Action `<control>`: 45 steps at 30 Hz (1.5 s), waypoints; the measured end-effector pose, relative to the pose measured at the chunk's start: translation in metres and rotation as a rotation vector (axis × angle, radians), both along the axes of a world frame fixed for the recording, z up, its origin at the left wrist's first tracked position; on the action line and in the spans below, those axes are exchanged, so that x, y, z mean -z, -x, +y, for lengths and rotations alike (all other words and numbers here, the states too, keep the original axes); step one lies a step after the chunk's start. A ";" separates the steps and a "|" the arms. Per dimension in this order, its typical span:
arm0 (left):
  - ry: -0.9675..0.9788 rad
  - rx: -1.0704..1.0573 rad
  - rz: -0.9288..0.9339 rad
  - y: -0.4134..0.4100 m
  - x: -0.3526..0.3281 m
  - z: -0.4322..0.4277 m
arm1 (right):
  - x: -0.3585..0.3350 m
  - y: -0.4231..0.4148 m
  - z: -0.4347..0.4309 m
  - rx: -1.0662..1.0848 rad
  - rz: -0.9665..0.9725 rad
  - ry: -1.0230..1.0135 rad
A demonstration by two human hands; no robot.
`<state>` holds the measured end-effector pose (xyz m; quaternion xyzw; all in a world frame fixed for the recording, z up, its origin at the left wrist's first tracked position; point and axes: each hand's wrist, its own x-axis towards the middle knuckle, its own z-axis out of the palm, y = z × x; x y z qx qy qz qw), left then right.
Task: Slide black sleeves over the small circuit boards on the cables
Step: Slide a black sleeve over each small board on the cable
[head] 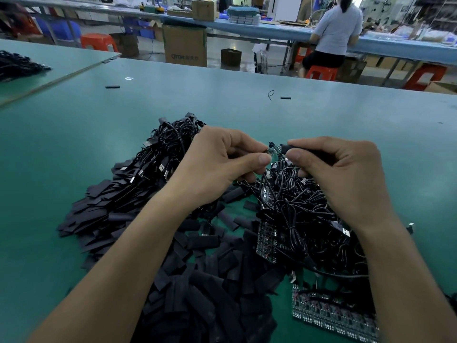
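My left hand (217, 164) pinches one end of a small circuit board (274, 150) between thumb and forefinger. My right hand (341, 174) pinches a black sleeve (309, 152) whose open end meets the board's other end. Both hands hover above a tangle of black USB cables (296, 209). A large heap of loose black sleeves (210, 280) lies below and to the left. A second bundle of cables (163, 149) sits left of my left hand.
Panels of circuit boards (331, 315) lie at the lower right and under the cables (268, 240). Stray sleeves (112, 87) (285, 98) rest on the green table (247, 105). A person (333, 33) sits at a far bench among boxes and red stools.
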<state>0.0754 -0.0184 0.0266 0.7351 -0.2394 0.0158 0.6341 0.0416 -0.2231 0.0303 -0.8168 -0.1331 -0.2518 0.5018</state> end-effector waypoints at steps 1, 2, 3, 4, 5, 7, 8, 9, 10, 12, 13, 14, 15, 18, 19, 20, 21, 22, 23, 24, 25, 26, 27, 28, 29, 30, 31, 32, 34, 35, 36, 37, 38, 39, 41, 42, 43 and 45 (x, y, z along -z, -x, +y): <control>-0.002 0.003 -0.002 0.000 0.000 0.000 | 0.000 0.000 0.000 0.004 0.000 0.001; -0.004 0.008 -0.004 0.001 -0.001 0.000 | 0.000 -0.001 0.000 0.007 -0.001 0.001; -0.007 0.013 -0.005 0.001 -0.001 0.000 | 0.001 -0.001 0.000 0.010 -0.002 0.003; -0.009 0.020 -0.003 0.001 -0.001 0.001 | 0.000 -0.001 0.000 0.010 -0.004 0.009; -0.010 0.028 0.000 0.001 -0.001 0.001 | 0.000 -0.001 -0.001 0.007 -0.010 0.021; -0.009 0.043 0.007 0.001 -0.001 0.001 | 0.001 -0.001 -0.001 -0.014 -0.023 0.038; -0.002 0.049 0.012 0.000 0.000 0.001 | 0.001 -0.001 -0.001 -0.029 -0.025 0.031; 0.006 0.055 0.017 0.000 -0.001 0.001 | 0.002 -0.001 -0.001 -0.048 -0.023 0.016; 0.014 0.061 0.021 0.000 -0.001 0.001 | 0.002 -0.001 -0.001 -0.070 -0.020 -0.005; 0.017 0.080 0.023 0.001 -0.001 0.000 | 0.004 -0.002 0.000 -0.122 -0.004 -0.034; 0.013 0.088 0.019 0.001 0.000 0.000 | 0.004 -0.002 0.001 -0.147 0.005 -0.035; 0.006 0.092 0.014 0.001 0.000 0.000 | 0.004 -0.002 0.002 -0.169 0.012 -0.033; -0.002 0.091 0.010 0.001 0.000 0.000 | 0.004 -0.001 0.002 -0.185 0.016 -0.036; -0.020 0.070 0.019 0.002 -0.001 0.001 | 0.002 -0.001 0.004 -0.212 0.031 -0.071; -0.021 0.051 0.029 0.002 0.000 0.001 | 0.002 -0.001 0.004 -0.217 0.036 -0.092; -0.031 0.024 0.032 0.002 0.000 0.001 | 0.002 -0.001 0.005 -0.218 0.040 -0.112; -0.051 -0.009 0.030 0.002 0.001 0.000 | 0.002 0.000 0.005 -0.215 0.044 -0.128; -0.077 -0.040 0.027 0.001 0.002 0.000 | 0.002 0.000 0.006 -0.210 0.051 -0.139; -0.100 -0.065 0.025 0.001 0.002 -0.001 | 0.002 0.001 0.007 -0.204 0.057 -0.147; -0.116 -0.080 0.024 0.001 0.003 -0.001 | 0.002 0.001 0.007 -0.198 0.063 -0.154; -0.124 -0.085 0.024 0.000 0.003 0.000 | 0.002 0.001 0.008 -0.190 0.067 -0.161; -0.124 -0.083 0.023 0.000 0.002 0.000 | 0.002 0.000 0.008 -0.181 0.070 -0.169; -0.124 -0.077 0.025 0.000 0.002 0.001 | 0.002 0.000 0.008 -0.170 0.072 -0.176; -0.126 -0.072 0.028 0.000 0.001 0.001 | 0.003 0.000 0.008 -0.159 0.074 -0.183; -0.130 -0.068 0.033 0.000 0.001 0.001 | 0.003 -0.001 0.007 -0.147 0.076 -0.189; -0.135 -0.068 0.036 0.000 0.000 0.001 | 0.003 -0.001 0.007 -0.138 0.076 -0.193; -0.143 -0.070 0.037 0.000 0.000 0.002 | 0.003 -0.001 0.007 -0.133 0.076 -0.192; -0.151 -0.075 0.038 0.000 0.000 0.002 | 0.003 -0.001 0.008 -0.129 0.077 -0.189; -0.151 -0.091 0.037 0.001 -0.001 0.003 | 0.004 -0.002 0.009 -0.118 0.075 -0.192; -0.140 -0.099 0.032 0.001 -0.001 0.004 | 0.004 -0.002 0.010 -0.111 0.074 -0.202; -0.127 -0.106 0.020 0.001 -0.002 0.004 | 0.003 -0.003 0.010 -0.105 0.074 -0.212; -0.117 -0.113 0.000 0.002 -0.002 0.004 | 0.003 -0.003 0.010 -0.103 0.074 -0.220; -0.111 -0.120 -0.020 0.002 -0.003 0.004 | 0.002 -0.003 0.010 -0.104 0.072 -0.225; -0.110 -0.126 -0.031 0.003 -0.003 0.003 | 0.002 -0.002 0.009 -0.108 0.067 -0.230; -0.126 -0.124 -0.019 0.003 -0.004 0.002 | 0.001 -0.001 0.009 -0.121 0.052 -0.235; -0.142 -0.112 0.000 0.003 -0.004 0.002 | 0.001 0.000 0.009 -0.128 0.046 -0.235; -0.159 -0.092 0.020 0.003 -0.005 0.002 | 0.001 0.000 0.009 -0.133 0.041 -0.234; -0.182 -0.057 0.040 0.003 -0.004 0.001 | 0.001 0.000 0.009 -0.145 0.038 -0.230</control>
